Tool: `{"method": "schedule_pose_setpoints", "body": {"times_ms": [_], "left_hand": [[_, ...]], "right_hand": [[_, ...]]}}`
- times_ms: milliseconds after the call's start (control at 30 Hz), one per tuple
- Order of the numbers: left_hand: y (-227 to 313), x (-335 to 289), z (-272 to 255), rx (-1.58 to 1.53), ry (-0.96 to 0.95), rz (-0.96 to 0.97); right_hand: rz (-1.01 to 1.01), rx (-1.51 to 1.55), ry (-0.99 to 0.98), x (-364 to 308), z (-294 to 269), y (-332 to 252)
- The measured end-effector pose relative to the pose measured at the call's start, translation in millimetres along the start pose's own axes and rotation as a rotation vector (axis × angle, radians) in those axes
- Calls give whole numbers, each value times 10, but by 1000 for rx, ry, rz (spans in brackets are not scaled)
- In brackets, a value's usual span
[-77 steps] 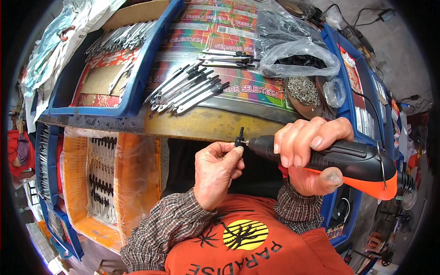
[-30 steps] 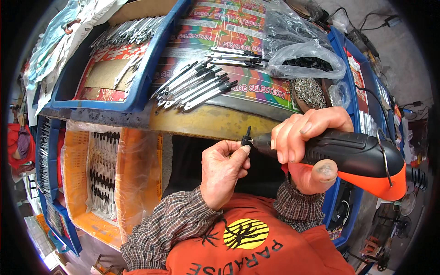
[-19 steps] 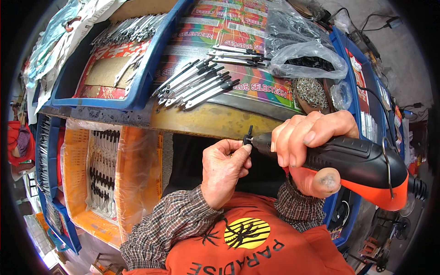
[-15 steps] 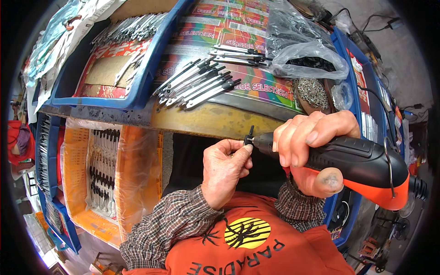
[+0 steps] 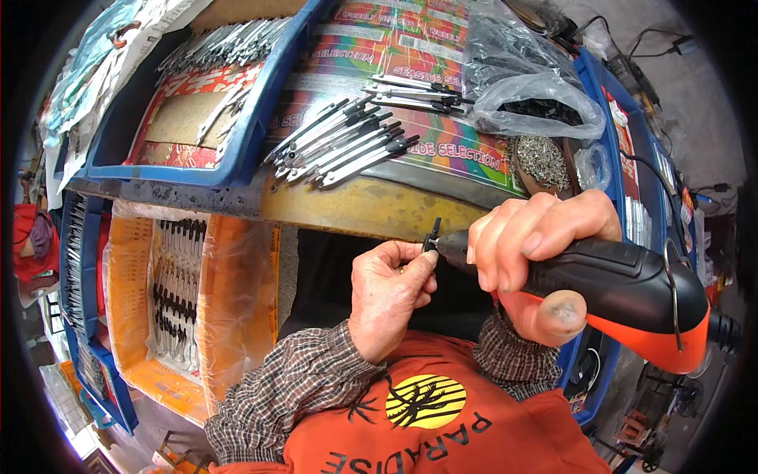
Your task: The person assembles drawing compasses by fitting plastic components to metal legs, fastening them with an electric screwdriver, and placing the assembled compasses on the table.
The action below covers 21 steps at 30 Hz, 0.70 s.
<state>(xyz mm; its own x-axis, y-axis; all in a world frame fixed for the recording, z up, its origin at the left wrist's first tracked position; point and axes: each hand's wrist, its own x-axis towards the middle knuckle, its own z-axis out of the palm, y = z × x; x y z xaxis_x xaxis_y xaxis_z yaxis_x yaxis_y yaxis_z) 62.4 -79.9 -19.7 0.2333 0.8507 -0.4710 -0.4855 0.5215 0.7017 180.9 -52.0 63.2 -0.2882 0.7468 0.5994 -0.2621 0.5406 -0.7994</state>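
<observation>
My left hand [image 5: 387, 304] is closed, pinching a small black plastic piece [image 5: 432, 235] between thumb and fingertips, just off the table's front edge. Most of that piece is hidden by the fingers. Wrapped round a black and orange electric screwdriver [image 5: 604, 268] is my right hand [image 5: 525, 241], its thumb underneath. The tool lies nearly level and its tip meets the black piece. Beyond the hands, slim silver metal pieces with black ends [image 5: 339, 146] lie fanned in a pile on the table, with a smaller bunch [image 5: 414, 93] behind.
Small metal screws [image 5: 542, 160] fill a brown dish at the table's right. Behind it lies a clear plastic bag [image 5: 537, 103] of black parts. Blue trays [image 5: 237, 170] stand left and right. An orange crate [image 5: 130, 316] at lower left holds rows of black-ended silver pieces.
The screwdriver's rear end has dipped slightly, with its tip still at the black piece. Both hands keep their grips, and the whole view has shifted a little.
</observation>
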Motion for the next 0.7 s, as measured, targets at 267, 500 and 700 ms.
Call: {"method": "schedule_pose_setpoints", "body": {"times_ms": [267, 500, 700], "left_hand": [[26, -22, 32, 50, 26, -5], [36, -26, 34, 60, 28, -1], [12, -12, 23, 61, 32, 19]], "right_hand": [[-43, 119, 18, 65, 45, 110], [85, 21, 118, 34, 78, -17], [87, 28, 154, 13, 79, -3]]}}
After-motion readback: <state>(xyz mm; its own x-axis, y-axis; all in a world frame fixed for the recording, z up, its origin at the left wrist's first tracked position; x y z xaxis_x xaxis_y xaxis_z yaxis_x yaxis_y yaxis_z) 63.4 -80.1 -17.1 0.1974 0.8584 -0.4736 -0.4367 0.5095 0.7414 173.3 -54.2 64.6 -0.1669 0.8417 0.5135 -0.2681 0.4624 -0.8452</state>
